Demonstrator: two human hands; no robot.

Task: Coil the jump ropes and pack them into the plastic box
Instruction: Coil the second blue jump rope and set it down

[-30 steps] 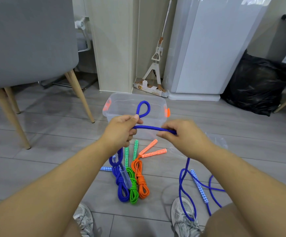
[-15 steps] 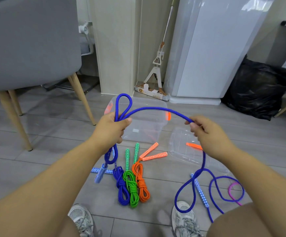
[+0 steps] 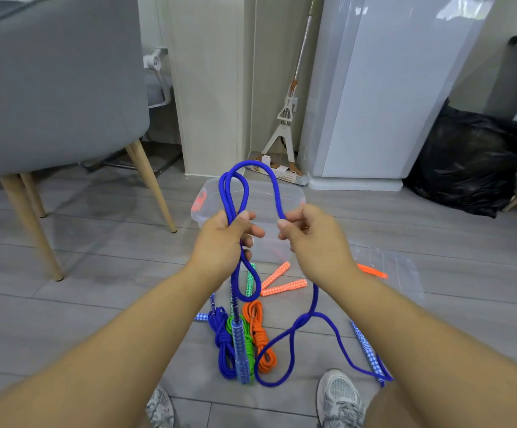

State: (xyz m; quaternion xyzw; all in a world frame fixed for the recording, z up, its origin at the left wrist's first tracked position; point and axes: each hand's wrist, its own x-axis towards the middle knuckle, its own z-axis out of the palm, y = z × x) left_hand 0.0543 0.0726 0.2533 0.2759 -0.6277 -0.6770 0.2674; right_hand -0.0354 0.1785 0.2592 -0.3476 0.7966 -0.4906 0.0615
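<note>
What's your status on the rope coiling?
Left hand grips blue rope loops; right hand pinches the next length. Rest trails on floor. Plastic box open behind hands, nothing blocking it.

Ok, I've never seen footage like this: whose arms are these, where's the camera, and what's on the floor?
No machine here: a person wears one camera on the head, looking down at their own arms. The left hand grips loops of a blue jump rope; the right hand pinches the same rope, which trails to the floor. There lie a blue coil, a green coil and an orange coil, in front of a clear plastic box, its lid off to the right.
</note>
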